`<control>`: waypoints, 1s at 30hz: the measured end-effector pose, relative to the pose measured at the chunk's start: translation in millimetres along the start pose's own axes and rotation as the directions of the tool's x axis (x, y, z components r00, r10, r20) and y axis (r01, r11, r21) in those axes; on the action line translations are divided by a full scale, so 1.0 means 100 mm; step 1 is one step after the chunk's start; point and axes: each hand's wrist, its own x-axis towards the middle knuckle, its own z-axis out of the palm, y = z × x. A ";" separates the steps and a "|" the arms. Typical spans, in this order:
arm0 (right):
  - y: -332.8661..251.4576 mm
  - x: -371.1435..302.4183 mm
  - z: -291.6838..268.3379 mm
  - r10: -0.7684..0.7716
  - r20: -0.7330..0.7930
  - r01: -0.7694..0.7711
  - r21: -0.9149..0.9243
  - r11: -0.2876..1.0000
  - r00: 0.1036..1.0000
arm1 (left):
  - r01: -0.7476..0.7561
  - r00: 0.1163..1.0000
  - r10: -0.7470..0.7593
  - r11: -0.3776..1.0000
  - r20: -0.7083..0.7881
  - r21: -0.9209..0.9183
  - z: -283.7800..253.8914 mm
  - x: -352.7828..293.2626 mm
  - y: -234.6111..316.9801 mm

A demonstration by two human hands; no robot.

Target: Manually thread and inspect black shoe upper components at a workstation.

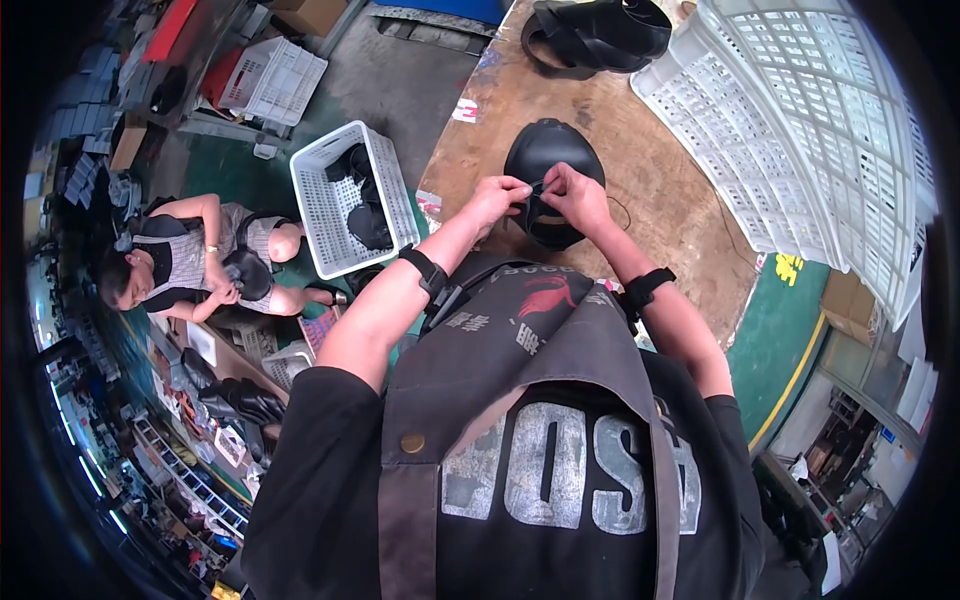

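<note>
A rounded, glossy black shell (552, 150) with dark straps or openings at its near side rests on the wooden tabletop in front of me; its exact kind I cannot make out. My left hand (500, 198) is at its near left, fingers pinched on a thin black strap (537, 190). From the right, my right hand (578, 198) pinches the same strap close by, thumb and forefinger together. The two sets of fingertips nearly meet above the shell, and they hide part of the strap.
Another black shell with a strap (600, 38) lies at the table's (670, 190) far end. White plastic crates (740, 130) stand along the right. Left of the table, a white crate (355, 260) holds black pieces. A seated person (190, 255) handles a dark rounded piece farther left.
</note>
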 end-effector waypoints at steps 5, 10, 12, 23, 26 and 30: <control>0.00 0.01 0.01 0.041 0.036 -0.040 -0.029 0.999 0.999 | -0.020 1.000 0.020 0.997 -0.001 0.069 0.03 -0.02 0.04; -0.09 -0.01 -0.04 -0.159 -0.034 0.141 -0.314 0.939 0.987 | -0.040 0.999 0.038 0.991 0.013 0.131 0.07 -0.03 0.04; -0.11 -0.01 -0.03 -0.303 -0.019 0.251 -0.512 0.822 0.953 | -0.081 0.996 0.075 0.988 0.054 0.134 0.07 -0.01 -0.01; -0.04 0.02 0.06 -0.006 -0.032 0.003 -0.085 0.996 0.999 | -0.154 0.988 0.153 0.979 0.012 0.134 0.05 0.09 -0.14; -0.03 0.03 -0.05 -0.169 0.001 0.165 -0.210 0.964 0.986 | -0.211 0.977 0.213 0.961 0.009 0.179 0.03 0.07 -0.09; 0.00 -0.11 -0.31 -0.262 -0.100 0.218 -0.323 0.921 0.960 | -0.162 0.987 0.161 0.983 0.017 0.085 -0.10 0.00 -0.11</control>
